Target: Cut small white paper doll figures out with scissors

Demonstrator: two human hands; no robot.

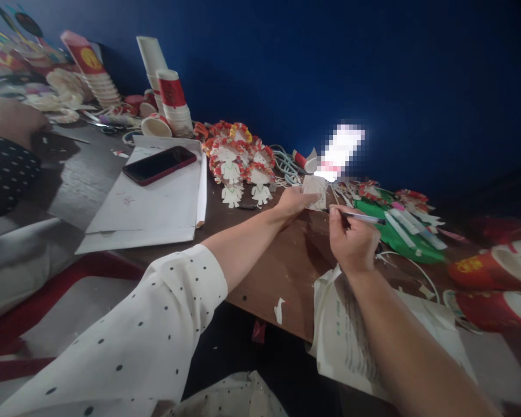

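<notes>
My left hand (293, 202) pinches a small white paper piece (315, 191) above the far part of the brown table (269, 272). Just right of it, my right hand (353, 237) is closed around a slim pen (364, 217), whose tip end points toward the paper. Whether the tip touches the paper I cannot tell. Left of my left hand lies a cluster of white paper-doll cutouts (231, 171) with red, beaded-looking rims. A glowing, pixelated screen-like patch (341, 152) stands just behind the paper.
A dark phone (160, 165) rests on a white board (143, 211). Stacked paper cups (173, 101) stand at the back left. Markers (410, 226) lie on a green sheet (373, 226); red cups (495, 269) lie at right. Another person's hand (13, 119) is at far left.
</notes>
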